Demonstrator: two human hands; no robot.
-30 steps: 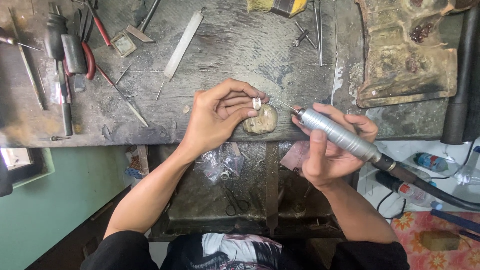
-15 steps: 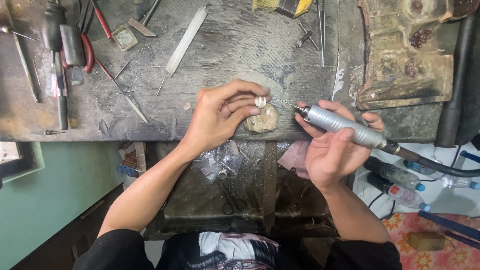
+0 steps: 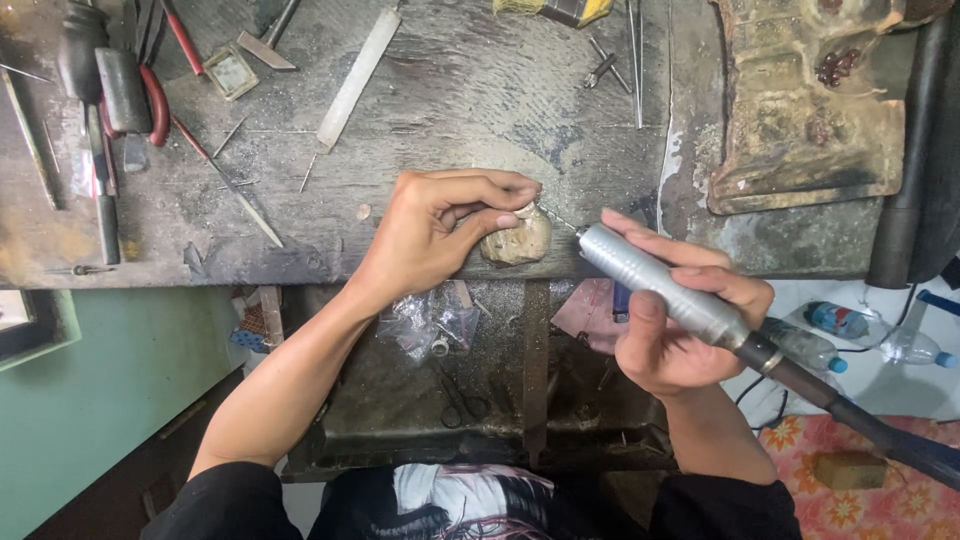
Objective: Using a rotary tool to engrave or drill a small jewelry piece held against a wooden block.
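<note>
My left hand [image 3: 440, 235] pinches a small pale piece [image 3: 524, 210] against a rounded tan lump [image 3: 517, 243] at the front edge of the dark, scratched workbench [image 3: 470, 100]. My right hand [image 3: 680, 320] grips a silver rotary handpiece [image 3: 660, 285] like a pen. Its tip points left, a short way right of the lump and clear of it. A black cable [image 3: 860, 420] runs from the handpiece toward the lower right.
Files, pliers with red handles [image 3: 150, 100], a flat metal strip [image 3: 355, 75] and thin rods lie across the bench. A worn, rusty block [image 3: 810, 110] sits at the right. Below the bench is a tray [image 3: 400, 420] holding small scissors and plastic bags. Plastic bottles [image 3: 830, 322] lie at the right.
My right hand drew the handpiece back to the right, away from the lump. My left hand curled tighter over the small pale piece.
</note>
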